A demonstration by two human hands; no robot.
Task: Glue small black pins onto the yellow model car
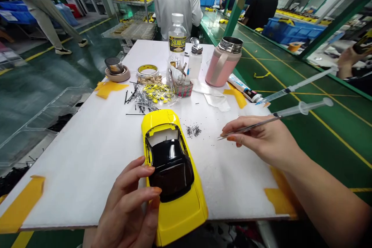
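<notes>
A white work board [84, 178] with yellow tape [21, 205] at its corners carries a yellow model car [180, 217] at six o'clock, black grit [193, 131] mid-board, and a pink flask [223, 62] at two o'clock.

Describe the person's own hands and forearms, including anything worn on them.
Both are bare: the left hand and right hand show no gloves, rings or watch, and the right forearm shows no sleeve. The nails look painted orange.

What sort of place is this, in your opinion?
It looks like a factory workshop for model cars: a glossy yellow model car body, a white workbench, and blue plastic crates.
</notes>
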